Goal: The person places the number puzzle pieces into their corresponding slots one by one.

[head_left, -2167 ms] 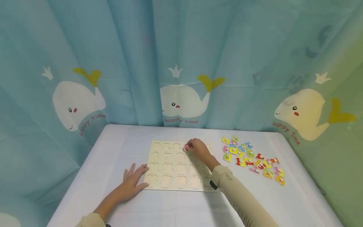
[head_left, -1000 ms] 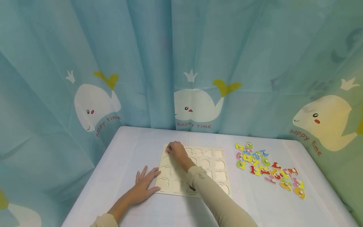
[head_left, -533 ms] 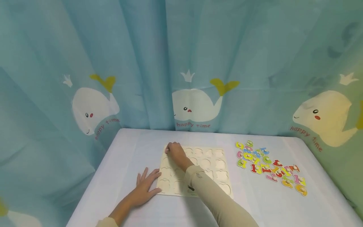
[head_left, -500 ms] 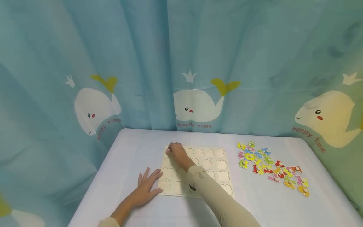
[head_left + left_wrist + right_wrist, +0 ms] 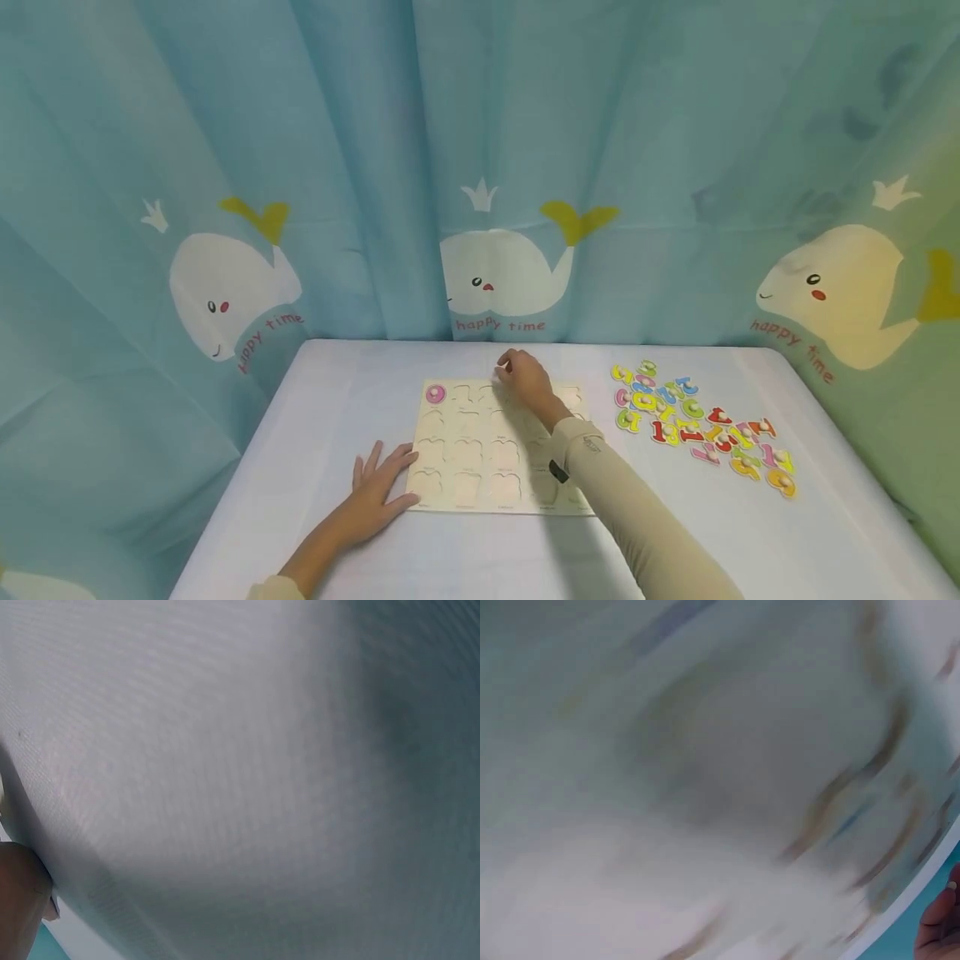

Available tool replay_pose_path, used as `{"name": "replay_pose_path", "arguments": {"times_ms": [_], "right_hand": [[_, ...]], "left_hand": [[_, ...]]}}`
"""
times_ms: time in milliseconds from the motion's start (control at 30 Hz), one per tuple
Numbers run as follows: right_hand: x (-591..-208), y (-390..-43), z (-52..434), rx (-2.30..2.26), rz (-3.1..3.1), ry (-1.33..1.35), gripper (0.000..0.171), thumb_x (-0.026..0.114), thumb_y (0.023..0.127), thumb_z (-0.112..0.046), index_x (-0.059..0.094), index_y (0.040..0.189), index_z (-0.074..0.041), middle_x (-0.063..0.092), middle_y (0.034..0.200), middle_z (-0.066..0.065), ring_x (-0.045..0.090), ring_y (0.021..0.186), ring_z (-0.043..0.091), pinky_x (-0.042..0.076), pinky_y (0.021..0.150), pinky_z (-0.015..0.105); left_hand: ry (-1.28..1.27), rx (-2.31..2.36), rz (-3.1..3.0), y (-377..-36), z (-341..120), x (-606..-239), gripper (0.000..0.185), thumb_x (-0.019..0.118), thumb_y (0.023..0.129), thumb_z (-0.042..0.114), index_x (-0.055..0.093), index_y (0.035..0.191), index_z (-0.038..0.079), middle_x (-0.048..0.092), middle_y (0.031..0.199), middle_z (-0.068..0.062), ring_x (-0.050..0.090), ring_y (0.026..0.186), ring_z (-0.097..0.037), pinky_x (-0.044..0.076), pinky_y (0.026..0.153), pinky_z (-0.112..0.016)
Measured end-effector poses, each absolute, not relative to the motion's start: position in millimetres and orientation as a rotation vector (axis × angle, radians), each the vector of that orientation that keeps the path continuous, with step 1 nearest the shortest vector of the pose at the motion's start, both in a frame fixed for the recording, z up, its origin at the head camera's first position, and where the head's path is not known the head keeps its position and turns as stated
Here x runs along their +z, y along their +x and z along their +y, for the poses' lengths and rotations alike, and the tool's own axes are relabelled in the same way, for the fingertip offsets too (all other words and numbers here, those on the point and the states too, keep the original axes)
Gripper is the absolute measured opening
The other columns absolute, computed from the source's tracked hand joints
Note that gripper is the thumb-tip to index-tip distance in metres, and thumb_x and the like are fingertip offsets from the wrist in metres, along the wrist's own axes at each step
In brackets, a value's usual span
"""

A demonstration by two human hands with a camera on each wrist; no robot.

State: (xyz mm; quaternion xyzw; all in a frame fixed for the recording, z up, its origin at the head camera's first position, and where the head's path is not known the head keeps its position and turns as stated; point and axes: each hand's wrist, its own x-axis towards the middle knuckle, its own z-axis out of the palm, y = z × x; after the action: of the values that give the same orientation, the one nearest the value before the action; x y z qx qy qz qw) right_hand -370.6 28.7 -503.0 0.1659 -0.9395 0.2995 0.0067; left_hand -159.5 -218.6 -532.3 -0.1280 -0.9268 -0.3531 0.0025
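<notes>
A pale wooden puzzle board (image 5: 480,467) with shaped recesses lies on the white table (image 5: 315,392). A pink round piece (image 5: 436,393) sits in the board's far left corner recess. My right hand (image 5: 521,379) hovers over the board's far edge, right of that piece, fingers loosely curled with nothing seen in them. My left hand (image 5: 375,492) rests flat on the table, fingers spread, touching the board's near left edge. The right wrist view is blurred; only a fingertip (image 5: 941,930) shows at its lower right corner. The left wrist view shows white cloth and a bit of skin.
Several coloured number pieces (image 5: 693,425) lie scattered on the table to the right of the board. A blue curtain with whale prints (image 5: 495,275) hangs close behind and around the table on three sides.
My right hand let go of the pink piece in the far left corner recess and moved right along the board's far edge. The left hand stayed flat.
</notes>
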Motion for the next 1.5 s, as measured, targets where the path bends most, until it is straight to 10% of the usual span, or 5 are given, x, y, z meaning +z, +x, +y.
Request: {"name": "replay_pose_path", "arguments": {"times_ms": [1500], "right_hand": [[-464.2, -344.7, 359.3, 0.690, -3.178, 0.048, 0.027, 0.052, 0.094, -0.007, 0.053, 0.112, 0.013, 0.054, 0.102, 0.029, 0.054, 0.088, 0.039, 0.047, 0.078, 0.052]], "left_hand": [[-0.398, -1.084, -2.895, -160.6, -219.2, -540.6, 0.057, 0.065, 0.088, 0.033, 0.047, 0.135, 0.006, 0.034, 0.146, -0.017, 0.003, 0.133, -0.055, -0.008, 0.097, -0.071]]}}
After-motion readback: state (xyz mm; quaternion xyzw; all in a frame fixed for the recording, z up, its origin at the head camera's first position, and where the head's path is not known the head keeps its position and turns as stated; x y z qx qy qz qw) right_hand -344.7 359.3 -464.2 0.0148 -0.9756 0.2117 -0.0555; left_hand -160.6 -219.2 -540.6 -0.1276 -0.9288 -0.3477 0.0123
